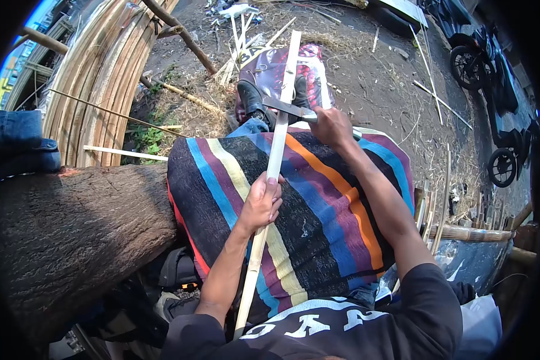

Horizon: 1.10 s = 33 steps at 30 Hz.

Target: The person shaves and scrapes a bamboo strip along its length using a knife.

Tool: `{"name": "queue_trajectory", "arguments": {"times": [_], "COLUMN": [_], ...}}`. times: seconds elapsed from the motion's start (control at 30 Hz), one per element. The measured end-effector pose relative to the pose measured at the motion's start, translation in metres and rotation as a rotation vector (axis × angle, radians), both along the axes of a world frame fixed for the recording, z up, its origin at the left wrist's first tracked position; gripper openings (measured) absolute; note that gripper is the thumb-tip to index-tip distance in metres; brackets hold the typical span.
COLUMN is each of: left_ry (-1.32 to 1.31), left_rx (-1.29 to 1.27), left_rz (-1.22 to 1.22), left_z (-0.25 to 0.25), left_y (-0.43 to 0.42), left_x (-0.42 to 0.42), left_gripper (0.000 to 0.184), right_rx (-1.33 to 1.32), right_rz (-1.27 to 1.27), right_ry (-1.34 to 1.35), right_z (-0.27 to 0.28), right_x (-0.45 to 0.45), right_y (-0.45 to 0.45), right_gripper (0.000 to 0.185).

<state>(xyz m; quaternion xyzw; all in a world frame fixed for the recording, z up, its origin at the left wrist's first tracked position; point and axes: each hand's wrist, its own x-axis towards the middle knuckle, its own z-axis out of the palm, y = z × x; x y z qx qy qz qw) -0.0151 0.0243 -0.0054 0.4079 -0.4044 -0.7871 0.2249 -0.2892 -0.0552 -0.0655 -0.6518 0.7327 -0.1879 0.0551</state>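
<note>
A long, pale bamboo strip point(276, 150) runs lengthwise over my lap, from near my chest to beyond my shoes. My left hand point(261, 203) is closed around its middle. In my right hand point(332, 128) is the handle of a knife, gripped to the right of the strip. The knife's blade point(289, 108) lies across the strip near its far end; whether the edge bites into it I cannot tell. Under the strip, a striped cloth point(324, 204) covers my legs. Beyond it, my shoes point(250, 96) show on either side of the strip.
A thick log point(84, 234) lies at my left, with another person's jeans-clad leg point(12, 132) above it. Behind stands a bundle of long bamboo strips point(102, 78). A printed sheet point(270, 63) lies at my feet. Motorbikes point(492, 96) stand at the far right. Loose strips point(427, 78) litter the ground.
</note>
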Motion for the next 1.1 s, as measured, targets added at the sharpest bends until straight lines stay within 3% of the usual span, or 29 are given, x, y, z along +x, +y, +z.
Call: {"name": "queue_trajectory", "arguments": {"times": [0.07,0.13,0.17,0.2,0.27,0.3,0.33,0.4,0.47,0.53,0.57,0.6,0.7,0.8,0.87,0.9,0.93,1.0,1.1], "left_ry": [0.034,0.028,0.012,0.014,0.021,0.048,0.042,0.014,0.019,0.029,0.019,0.029,0.026,0.024,0.016,0.014,0.011,0.019,0.009], "left_rx": [0.016,0.034,0.057,0.059,0.03,0.027,0.024,0.063,0.059,0.059,0.037,0.065,0.074,0.056,0.066,0.059,0.056,0.062,0.096], "left_rz": [-0.04,-0.037,-0.035,-0.041,-0.036,-0.076,-0.08,-0.062,-0.065,-0.069,-0.087,-0.09,-0.073,-0.062,-0.034,-0.038,-0.07,-0.093,-0.045], "left_z": [0.007,0.008,0.014,0.012,0.007,0.007,0.008,0.019,0.021,0.021,0.023,0.022,0.008,0.009,0.005,0.005,0.006,0.008,0.007], "left_y": [0.001,0.01,0.007,0.009,0.004,0.002,0.003,0.011,0.008,0.009,0.014,0.018,0.025,0.033,0.041,0.046,0.051,0.051,0.048], "left_x": [0.001,-0.004,-0.006,-0.003,-0.003,0.0,0.001,-0.001,-0.004,0.002,0.005,0.011,0.02,0.02,0.026,0.028,0.031,0.031,0.035], "left_gripper": [0.034,0.034,0.034,0.034,0.034,0.035,0.035,0.033,0.032,0.031,0.031,0.031,0.031,0.03,0.031,0.031,0.032,0.032,0.031], "right_rx": [-0.01,-0.066,0.057,0.017,-0.043,-0.022,-0.084,0.032,-0.014,-0.076,-0.178,-0.043,0.183,-0.003,0.048,0.234,0.222,-0.034,0.129], "right_rz": [0.437,0.024,-0.082,-0.103,-0.002,0.312,0.426,-0.076,-0.085,0.341,0.39,0.163,-0.084,0.387,-0.111,-0.273,-0.279,0.032,-0.127], "right_ry": [0.098,0.041,0.014,0.065,0.021,0.056,0.096,0.002,-0.03,0.045,0.05,0.035,0.042,0.073,-0.026,-0.051,-0.057,-0.029,-0.093], "right_z": [0.002,-0.018,-0.008,-0.007,-0.008,-0.01,-0.021,-0.018,-0.036,-0.022,-0.042,-0.02,0.002,-0.02,-0.021,-0.018,-0.022,-0.019,-0.027], "right_x": [-0.003,-0.032,-0.046,-0.04,-0.012,-0.016,-0.025,-0.046,-0.043,-0.03,-0.044,-0.046,-0.033,-0.02,-0.04,-0.051,-0.047,-0.03,-0.037], "right_y": [0.01,-0.016,-0.024,-0.022,-0.002,0.005,0.001,-0.022,-0.023,-0.003,-0.01,-0.013,-0.018,-0.008,-0.026,-0.033,-0.028,-0.005,-0.017], "right_gripper": [0.019,0.016,0.015,0.016,0.012,0.012,0.014,0.016,0.018,0.019,0.019,0.018,0.017,0.023,0.023,0.025,0.025,0.024,0.026]}}
